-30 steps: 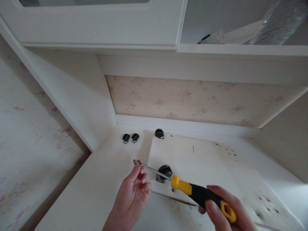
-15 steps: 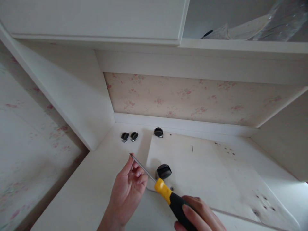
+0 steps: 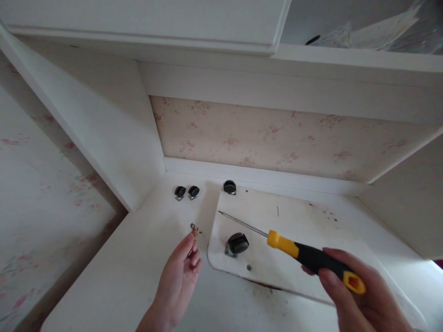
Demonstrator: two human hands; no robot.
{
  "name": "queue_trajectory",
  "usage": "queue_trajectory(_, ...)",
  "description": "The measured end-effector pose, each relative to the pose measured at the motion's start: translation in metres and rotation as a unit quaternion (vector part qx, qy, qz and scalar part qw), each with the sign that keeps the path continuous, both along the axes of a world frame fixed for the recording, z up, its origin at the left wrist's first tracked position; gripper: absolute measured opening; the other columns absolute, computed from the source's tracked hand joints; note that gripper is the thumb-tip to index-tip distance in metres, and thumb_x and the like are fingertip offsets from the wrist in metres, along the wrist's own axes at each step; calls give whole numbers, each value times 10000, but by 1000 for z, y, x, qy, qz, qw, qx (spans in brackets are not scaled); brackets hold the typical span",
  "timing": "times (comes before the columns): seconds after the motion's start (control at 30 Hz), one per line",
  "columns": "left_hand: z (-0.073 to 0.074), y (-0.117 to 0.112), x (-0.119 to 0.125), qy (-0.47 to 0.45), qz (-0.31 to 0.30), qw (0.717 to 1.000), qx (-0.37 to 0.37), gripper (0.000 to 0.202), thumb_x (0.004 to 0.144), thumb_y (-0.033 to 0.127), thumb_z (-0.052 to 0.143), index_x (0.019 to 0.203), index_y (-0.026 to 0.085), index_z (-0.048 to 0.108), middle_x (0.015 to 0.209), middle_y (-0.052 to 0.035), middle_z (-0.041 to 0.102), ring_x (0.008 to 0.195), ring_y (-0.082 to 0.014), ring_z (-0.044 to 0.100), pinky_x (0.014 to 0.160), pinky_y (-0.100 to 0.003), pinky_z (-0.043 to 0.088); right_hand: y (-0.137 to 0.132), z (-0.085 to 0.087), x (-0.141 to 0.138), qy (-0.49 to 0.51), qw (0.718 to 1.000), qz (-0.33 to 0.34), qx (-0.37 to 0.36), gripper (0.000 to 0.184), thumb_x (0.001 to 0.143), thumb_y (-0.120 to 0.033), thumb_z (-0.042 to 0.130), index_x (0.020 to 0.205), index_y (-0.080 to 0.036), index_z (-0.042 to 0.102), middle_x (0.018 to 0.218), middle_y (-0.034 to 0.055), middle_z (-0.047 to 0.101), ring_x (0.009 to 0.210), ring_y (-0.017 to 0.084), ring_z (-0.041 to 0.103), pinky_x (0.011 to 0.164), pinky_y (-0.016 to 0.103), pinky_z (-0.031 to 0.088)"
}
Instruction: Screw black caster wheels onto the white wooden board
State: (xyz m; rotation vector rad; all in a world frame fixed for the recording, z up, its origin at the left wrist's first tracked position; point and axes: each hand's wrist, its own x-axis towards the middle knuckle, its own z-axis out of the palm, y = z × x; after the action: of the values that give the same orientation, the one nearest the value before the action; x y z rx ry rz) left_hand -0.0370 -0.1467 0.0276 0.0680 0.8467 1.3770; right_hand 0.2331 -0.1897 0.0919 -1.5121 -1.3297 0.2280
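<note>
My right hand (image 3: 360, 286) grips a screwdriver (image 3: 287, 244) by its black and yellow handle. Its thin metal shaft points left, with the tip above the left part of a white board (image 3: 287, 258). On the white surface, left of the board, lie several small dark screws (image 3: 193, 226). My left hand (image 3: 180, 272) has thumb and fingers pinched together right at these screws; whatever is between the fingertips is too small to make out. A black caster wheel (image 3: 238, 243) stands on the board's near left corner, on a metal plate. Another caster (image 3: 229, 186) is at the far left corner.
Two loose casters (image 3: 187, 192) lie on the surface (image 3: 131, 263) left of the board. A white side panel (image 3: 97, 115) rises on the left. Overhead hangs a cabinet (image 3: 138, 23) with an open shelf holding plastic wrapping (image 3: 387, 32). Dark holes (image 3: 330, 216) mark the board.
The screwdriver has moved right, away from my left fingers, its tip now apart from them. My left hand has shifted slightly down, and the screws beside its fingertips have come into view.
</note>
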Motion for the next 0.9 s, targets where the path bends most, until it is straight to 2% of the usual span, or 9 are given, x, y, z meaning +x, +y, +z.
queue_trajectory(0.13, -12, -5, -3, 44, -11, 999, 1, 252, 745, 294, 806, 925, 153, 698, 742, 38, 480, 550, -43, 406, 483, -184, 393, 17, 11, 16, -78, 995, 16, -54, 356, 822, -521, 638, 1062, -259, 651, 717, 22, 698, 447, 164, 585, 337, 248, 419)
queue_trajectory(0.27, -19, -8, -5, 59, -19, 998, 3, 272, 710, 325, 827, 887, 157, 706, 734, 44, 452, 556, -45, 383, 490, -189, 379, 20, 20, 19, -149, 985, 40, -74, 330, 828, -559, 605, 975, -269, 656, 491, -57, 564, 291, 107, 412, 283, 228, 342)
queue_trajectory(0.47, -32, -7, -10, 83, -23, 996, 10, 270, 733, 332, 804, 919, 155, 721, 738, 42, 449, 570, -49, 378, 499, -185, 371, 11, 22, 26, -195, 977, 40, -72, 297, 845, -553, 578, 972, -296, 657, 434, -76, 484, 300, 119, 415, 288, 238, 331)
queue_trajectory(0.63, -35, -3, -10, 82, -29, 996, 16, 263, 728, 340, 808, 901, 163, 720, 719, 47, 433, 568, -53, 374, 492, -188, 360, 10, 26, 31, -203, 976, 25, -71, 299, 828, -568, 592, 926, -292, 653, 407, -73, 472, 272, 126, 423, 263, 235, 323)
queue_trajectory(0.77, -36, -1, -10, 92, -28, 995, 16, 281, 718, 351, 813, 900, 157, 726, 705, 48, 434, 569, -56, 369, 490, -191, 351, 19, 43, 21, -182, 980, -13, -78, 383, 797, -630, 586, 937, -278, 646, 500, -50, 551, 293, 121, 420, 287, 255, 348)
queue_trajectory(0.9, -40, -5, -8, 97, -33, 995, 19, 273, 728, 358, 801, 892, 150, 734, 700, 38, 458, 580, -63, 377, 504, -197, 355, 46, 73, 2, -174, 980, 36, -91, 391, 803, -623, 597, 940, -260, 649, 567, -42, 567, 344, 103, 398, 367, 263, 368)
